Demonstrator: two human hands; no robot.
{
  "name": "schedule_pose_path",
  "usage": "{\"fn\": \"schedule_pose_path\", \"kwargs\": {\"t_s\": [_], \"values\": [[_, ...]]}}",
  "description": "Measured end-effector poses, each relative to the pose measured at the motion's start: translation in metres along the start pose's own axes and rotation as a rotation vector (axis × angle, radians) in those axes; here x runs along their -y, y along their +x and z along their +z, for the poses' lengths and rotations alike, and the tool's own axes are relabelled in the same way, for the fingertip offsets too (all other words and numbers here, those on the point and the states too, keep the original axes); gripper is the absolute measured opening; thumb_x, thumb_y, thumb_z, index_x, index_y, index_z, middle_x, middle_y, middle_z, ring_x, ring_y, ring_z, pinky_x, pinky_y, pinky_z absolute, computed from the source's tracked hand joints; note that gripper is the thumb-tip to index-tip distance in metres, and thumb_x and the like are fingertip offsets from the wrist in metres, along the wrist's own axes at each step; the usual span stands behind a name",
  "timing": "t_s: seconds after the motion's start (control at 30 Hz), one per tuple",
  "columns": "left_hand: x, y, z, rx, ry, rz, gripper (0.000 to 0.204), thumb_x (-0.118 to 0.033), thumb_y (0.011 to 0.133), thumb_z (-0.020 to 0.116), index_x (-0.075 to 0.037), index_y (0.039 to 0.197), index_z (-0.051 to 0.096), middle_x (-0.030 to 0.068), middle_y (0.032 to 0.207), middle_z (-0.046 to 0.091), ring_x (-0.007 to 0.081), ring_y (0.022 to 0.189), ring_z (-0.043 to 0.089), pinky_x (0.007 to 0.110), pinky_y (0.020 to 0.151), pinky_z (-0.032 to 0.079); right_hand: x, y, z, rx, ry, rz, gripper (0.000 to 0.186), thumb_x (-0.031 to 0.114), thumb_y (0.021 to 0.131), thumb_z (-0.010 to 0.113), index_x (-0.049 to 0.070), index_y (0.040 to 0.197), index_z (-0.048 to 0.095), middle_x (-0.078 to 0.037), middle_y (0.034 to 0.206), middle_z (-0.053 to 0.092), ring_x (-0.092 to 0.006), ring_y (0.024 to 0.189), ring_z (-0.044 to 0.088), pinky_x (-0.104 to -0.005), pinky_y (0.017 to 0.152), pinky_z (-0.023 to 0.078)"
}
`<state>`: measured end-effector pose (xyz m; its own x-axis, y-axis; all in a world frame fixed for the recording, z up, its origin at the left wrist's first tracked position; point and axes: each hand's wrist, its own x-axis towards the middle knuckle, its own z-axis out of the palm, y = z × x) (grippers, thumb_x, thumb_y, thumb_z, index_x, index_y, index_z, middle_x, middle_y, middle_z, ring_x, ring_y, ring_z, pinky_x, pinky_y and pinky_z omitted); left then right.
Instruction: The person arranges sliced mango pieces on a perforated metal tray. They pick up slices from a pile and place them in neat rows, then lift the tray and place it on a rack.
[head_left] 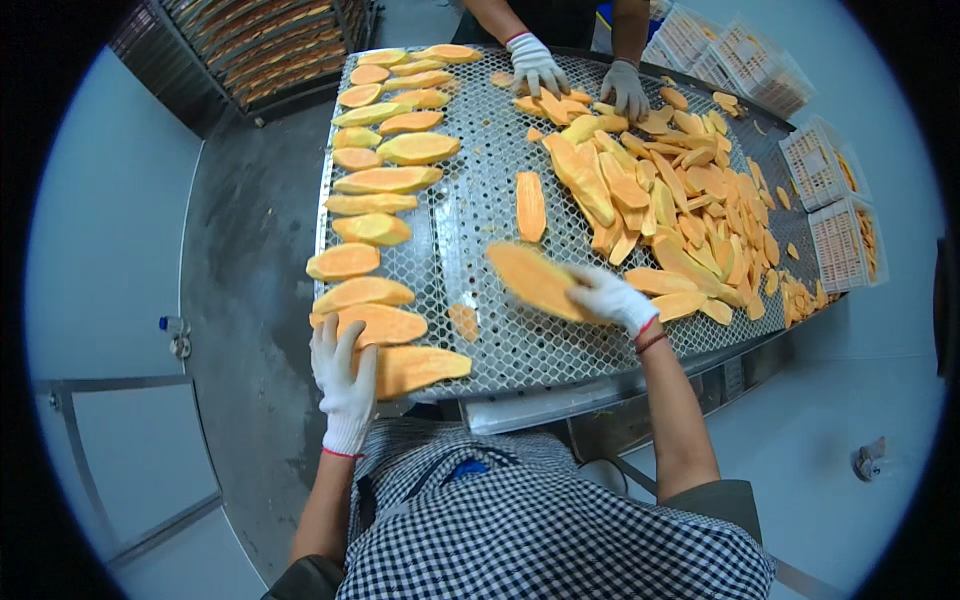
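My left hand (342,378), in a white glove, rests at the left end of the bottom slices in a column of orange sweet-potato slices (386,174), fingers apart on a slice (420,370) and the one above it. My right hand (608,298), also gloved, is closed on a large oval slice (530,278), tilted over the perforated metal mesh tray (470,200). Right and beyond it lies a heaped pile of slices (700,200). A single slice (530,206) and a small piece (463,321) lie between column and pile.
A co-worker's two gloved hands (535,62) (625,88) touch slices at the far edge. White plastic crates (840,245) stand along the right. A rack of loaded trays (265,45) stands at the back left. A grey floor (240,300) shows left of the table.
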<state>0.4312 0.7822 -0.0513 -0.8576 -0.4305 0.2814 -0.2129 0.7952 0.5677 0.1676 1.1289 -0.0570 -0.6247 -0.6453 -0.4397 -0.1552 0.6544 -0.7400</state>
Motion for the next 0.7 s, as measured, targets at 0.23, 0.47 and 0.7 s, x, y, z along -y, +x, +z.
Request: {"fn": "schedule_pose_path", "kwargs": {"t_s": [0.23, 0.47, 0.7], "values": [[-0.07, -0.051, 0.064, 0.179, 0.222, 0.124, 0.069, -0.036, 0.082, 0.075, -0.008, 0.14, 0.051, 0.0267, 0.15, 0.037, 0.047, 0.142, 0.028, 0.059, 0.118, 0.016, -0.01, -0.029, 0.077, -0.235, -0.461, -0.39, 0.078, 0.043, 0.071, 0.081, 0.009, 0.136, 0.056, -0.017, 0.131, 0.056, -0.0369, 0.122, 0.052, -0.0454, 0.106, 0.041], [-0.097, -0.05, 0.086, 0.251, 0.368, 0.221, 0.087, -0.051, 0.075, 0.077, -0.008, 0.144, 0.046, 0.0251, 0.144, 0.04, 0.0447, 0.138, 0.032, 0.062, 0.116, 0.017, -0.011, -0.039, 0.085, -0.182, -0.524, -0.468, 0.081, 0.042, 0.068, 0.084, 0.008, 0.135, 0.054, -0.015, 0.129, 0.057, -0.035, 0.12, 0.054, -0.0456, 0.105, 0.041], [-0.097, -0.051, 0.088, 0.311, 0.359, 0.277, 0.082, -0.047, 0.074, 0.078, -0.009, 0.14, 0.048, 0.0228, 0.142, 0.042, 0.0424, 0.137, 0.033, 0.062, 0.115, 0.019, -0.009, -0.042, 0.083, -0.101, -0.538, -0.497, 0.076, 0.047, 0.077, 0.077, 0.012, 0.14, 0.053, -0.013, 0.127, 0.058, -0.0335, 0.12, 0.053, -0.0437, 0.105, 0.04]]}}
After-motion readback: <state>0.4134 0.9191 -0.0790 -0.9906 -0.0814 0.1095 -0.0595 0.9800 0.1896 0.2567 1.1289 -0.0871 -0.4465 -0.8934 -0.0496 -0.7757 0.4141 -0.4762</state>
